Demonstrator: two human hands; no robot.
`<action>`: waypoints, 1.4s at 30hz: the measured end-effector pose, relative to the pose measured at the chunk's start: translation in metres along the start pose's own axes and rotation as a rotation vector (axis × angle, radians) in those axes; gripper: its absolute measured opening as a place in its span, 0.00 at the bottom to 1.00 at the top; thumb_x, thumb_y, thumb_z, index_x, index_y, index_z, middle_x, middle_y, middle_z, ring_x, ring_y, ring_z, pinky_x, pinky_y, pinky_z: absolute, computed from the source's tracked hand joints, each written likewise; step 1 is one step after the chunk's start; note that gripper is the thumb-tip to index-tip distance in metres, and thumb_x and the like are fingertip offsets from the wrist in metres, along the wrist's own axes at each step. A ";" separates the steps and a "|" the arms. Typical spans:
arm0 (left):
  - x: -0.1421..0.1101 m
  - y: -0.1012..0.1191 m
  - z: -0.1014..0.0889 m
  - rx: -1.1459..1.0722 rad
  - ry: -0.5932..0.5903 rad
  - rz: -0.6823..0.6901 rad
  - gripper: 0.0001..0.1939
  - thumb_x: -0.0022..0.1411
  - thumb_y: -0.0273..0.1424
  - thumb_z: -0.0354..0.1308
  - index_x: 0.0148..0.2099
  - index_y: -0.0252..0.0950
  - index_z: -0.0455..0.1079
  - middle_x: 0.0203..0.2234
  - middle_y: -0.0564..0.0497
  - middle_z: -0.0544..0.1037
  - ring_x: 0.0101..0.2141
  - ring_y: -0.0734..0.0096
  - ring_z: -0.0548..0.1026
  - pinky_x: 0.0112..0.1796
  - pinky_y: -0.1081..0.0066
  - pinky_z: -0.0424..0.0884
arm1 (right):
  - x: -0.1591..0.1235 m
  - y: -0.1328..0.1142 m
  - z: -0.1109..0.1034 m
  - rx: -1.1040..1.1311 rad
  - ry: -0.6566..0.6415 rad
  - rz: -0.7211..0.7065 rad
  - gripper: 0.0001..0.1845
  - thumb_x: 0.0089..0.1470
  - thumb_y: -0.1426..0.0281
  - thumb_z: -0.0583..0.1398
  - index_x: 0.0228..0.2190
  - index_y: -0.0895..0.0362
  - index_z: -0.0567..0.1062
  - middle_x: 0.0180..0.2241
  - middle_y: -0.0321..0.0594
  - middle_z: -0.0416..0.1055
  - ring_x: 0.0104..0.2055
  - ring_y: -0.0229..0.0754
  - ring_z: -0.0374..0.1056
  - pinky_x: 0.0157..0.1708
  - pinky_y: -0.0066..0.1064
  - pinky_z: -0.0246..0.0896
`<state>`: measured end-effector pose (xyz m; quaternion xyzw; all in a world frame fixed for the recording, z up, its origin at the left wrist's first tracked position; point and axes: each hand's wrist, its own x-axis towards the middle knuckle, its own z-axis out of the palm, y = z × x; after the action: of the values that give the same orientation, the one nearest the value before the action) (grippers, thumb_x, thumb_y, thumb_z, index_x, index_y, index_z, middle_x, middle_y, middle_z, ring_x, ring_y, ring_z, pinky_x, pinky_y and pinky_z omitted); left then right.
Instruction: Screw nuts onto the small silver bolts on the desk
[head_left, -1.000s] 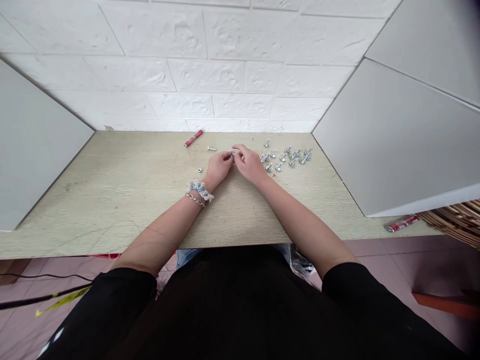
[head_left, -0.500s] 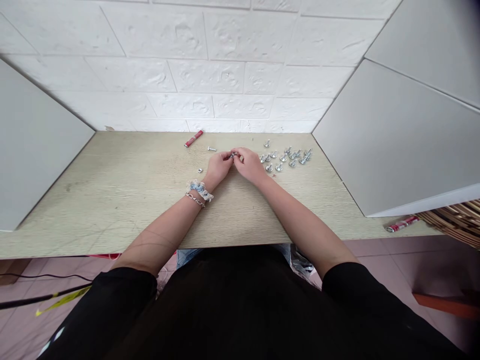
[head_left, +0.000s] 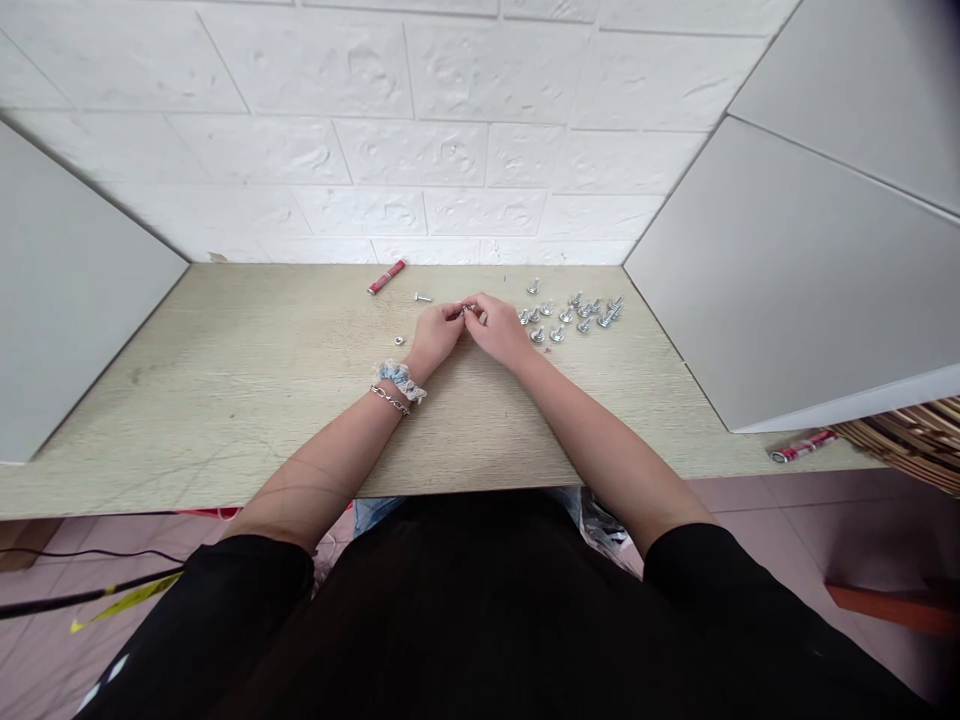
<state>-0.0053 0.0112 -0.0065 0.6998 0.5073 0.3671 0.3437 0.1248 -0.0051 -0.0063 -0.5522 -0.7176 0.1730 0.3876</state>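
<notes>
- The left hand [head_left: 437, 335] is closed to a pinch, its fingertips on a small metal part [head_left: 466, 311].
- The right hand [head_left: 495, 330] is also curled closed and meets the left at the same part, so both hands appear to grip it. The fingers hide most of it, and its exact form is too small to tell.
- The part sits just above the worktop [head_left: 225, 400], near its back edge, between the two hands.
- It likely handles as a light, stiff, slick piece of plated steel: easy to drop, best pinched by its shank or edges.
- Just right of the hands lies a loose group of bolts [head_left: 574, 315] with wide heads, their metal shiny.
- Left of the hands lie a single bolt [head_left: 423, 297], a small nut [head_left: 399, 340] and a red tube [head_left: 386, 277].
- A scrunchie [head_left: 400, 380] and a chain bracelet [head_left: 389, 400] circle the left wrist.
- A second red tube [head_left: 802, 447] lies at the worktop's front right, near a wicker basket [head_left: 907, 435].
</notes>
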 end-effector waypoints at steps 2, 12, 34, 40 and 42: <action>0.000 0.000 0.000 0.000 0.002 -0.012 0.14 0.57 0.29 0.52 0.40 0.32 0.78 0.32 0.50 0.81 0.35 0.66 0.74 0.37 0.71 0.67 | 0.000 0.000 0.000 -0.005 -0.004 -0.002 0.14 0.52 0.74 0.52 0.39 0.56 0.74 0.36 0.40 0.74 0.36 0.42 0.67 0.40 0.35 0.60; 0.000 0.000 -0.001 -0.026 -0.007 0.018 0.15 0.57 0.28 0.51 0.40 0.33 0.79 0.34 0.50 0.81 0.35 0.67 0.75 0.38 0.72 0.67 | 0.002 0.004 0.001 -0.015 0.015 0.034 0.09 0.55 0.66 0.55 0.34 0.56 0.73 0.29 0.37 0.71 0.31 0.40 0.65 0.34 0.32 0.57; 0.000 0.001 0.000 -0.028 0.001 0.013 0.13 0.58 0.33 0.52 0.29 0.31 0.75 0.27 0.51 0.79 0.31 0.70 0.71 0.34 0.73 0.64 | -0.002 -0.005 -0.002 -0.059 -0.004 0.038 0.15 0.59 0.63 0.50 0.23 0.55 0.65 0.22 0.35 0.64 0.26 0.37 0.58 0.28 0.29 0.47; -0.001 0.004 -0.001 -0.010 -0.012 0.008 0.12 0.57 0.30 0.52 0.30 0.31 0.75 0.26 0.52 0.77 0.30 0.71 0.70 0.33 0.73 0.63 | -0.002 -0.001 0.002 -0.013 -0.005 0.002 0.14 0.54 0.72 0.49 0.42 0.54 0.68 0.27 0.35 0.68 0.29 0.40 0.63 0.32 0.30 0.53; -0.001 0.004 -0.001 0.004 -0.004 0.004 0.11 0.57 0.30 0.52 0.29 0.31 0.74 0.24 0.53 0.75 0.29 0.72 0.68 0.33 0.74 0.62 | -0.002 0.000 0.002 -0.020 -0.014 -0.002 0.15 0.54 0.73 0.49 0.42 0.55 0.69 0.30 0.37 0.70 0.31 0.41 0.64 0.33 0.31 0.54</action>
<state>-0.0044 0.0091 -0.0023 0.7021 0.5059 0.3654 0.3428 0.1233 -0.0063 -0.0081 -0.5542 -0.7223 0.1695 0.3773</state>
